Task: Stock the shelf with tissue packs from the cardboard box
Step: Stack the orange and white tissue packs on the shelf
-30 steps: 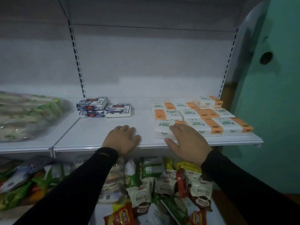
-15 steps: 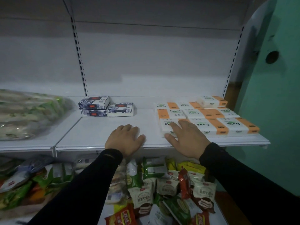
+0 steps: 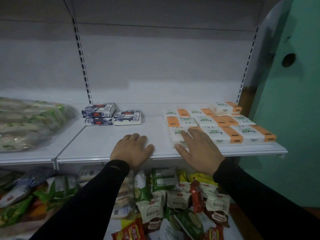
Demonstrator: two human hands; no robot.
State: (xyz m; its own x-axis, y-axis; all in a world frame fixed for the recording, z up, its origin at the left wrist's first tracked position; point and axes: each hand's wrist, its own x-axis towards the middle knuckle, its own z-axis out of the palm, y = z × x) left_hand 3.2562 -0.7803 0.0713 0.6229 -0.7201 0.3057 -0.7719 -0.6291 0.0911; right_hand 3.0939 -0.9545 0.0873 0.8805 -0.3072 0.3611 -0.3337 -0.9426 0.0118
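Observation:
Several white-and-orange "Facial" tissue packs (image 3: 218,124) lie flat in rows on the right part of the white shelf (image 3: 107,144). My right hand (image 3: 199,149) lies flat with straight fingers on the front-left pack (image 3: 176,135) of that group, thumb along its front edge. My left hand (image 3: 132,148) rests palm down on the bare shelf near its front edge, fingers slightly bent, holding nothing. The cardboard box is out of view.
Three dark-patterned tissue boxes (image 3: 110,114) sit at the back of the shelf, left of centre. A large clear bag of green-white goods (image 3: 29,122) fills the shelf's left section. Snack packets (image 3: 164,201) crowd the lower shelf. A green wall (image 3: 294,101) stands at right.
My right hand has slid the front-left pack a little back and into line with the front row. My left hand stayed in place on the shelf.

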